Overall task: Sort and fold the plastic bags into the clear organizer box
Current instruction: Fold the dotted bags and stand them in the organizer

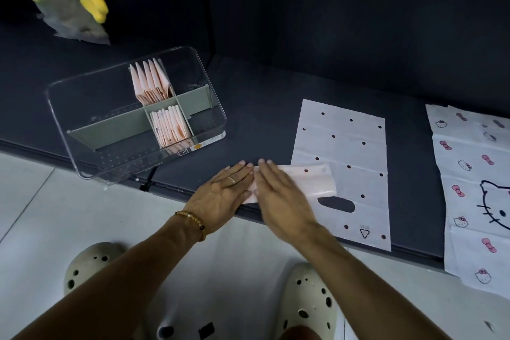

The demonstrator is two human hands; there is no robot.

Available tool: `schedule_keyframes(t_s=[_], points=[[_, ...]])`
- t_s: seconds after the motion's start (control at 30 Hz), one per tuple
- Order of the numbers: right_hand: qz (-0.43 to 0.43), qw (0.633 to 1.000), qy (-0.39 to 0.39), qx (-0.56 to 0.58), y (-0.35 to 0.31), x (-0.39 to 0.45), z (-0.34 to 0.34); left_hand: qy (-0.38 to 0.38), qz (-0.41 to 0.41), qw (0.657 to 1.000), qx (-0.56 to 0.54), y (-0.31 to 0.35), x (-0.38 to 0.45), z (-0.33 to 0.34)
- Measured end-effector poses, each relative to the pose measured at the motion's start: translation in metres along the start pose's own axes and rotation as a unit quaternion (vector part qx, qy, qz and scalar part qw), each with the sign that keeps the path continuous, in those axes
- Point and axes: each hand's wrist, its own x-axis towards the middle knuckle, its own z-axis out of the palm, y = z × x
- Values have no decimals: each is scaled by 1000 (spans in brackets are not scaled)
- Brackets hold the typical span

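Head view: we press our left hand [220,196] and right hand [278,196], both flat, on the folded bag [303,179]; box [82,130] beyond the left hand.

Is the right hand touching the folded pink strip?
Touching: in the head view the right hand lies flat on the folded pink strip, covering its left part.
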Motion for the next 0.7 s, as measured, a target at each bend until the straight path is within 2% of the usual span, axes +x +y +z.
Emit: schedule_keyframes(t_s=[0.03,0.27,0.53,0.63,0.7], points=[[5,1000,-23,12,-2,-1,6,0,1,1000,0,0,0,0],[7,1000,-17,-16,48,-19,-7,-14,-5,1000,13,-4,0,2],[103,990,-61,-68,108,-43,-29,2,-20,1000,8,2,-2,3],[137,988,7,-72,91,-38,-34,41,-50,998,17,14,-11,4],[83,991,77,-69,65,-34,-32,75,-75,994,34,24,-17,3]])
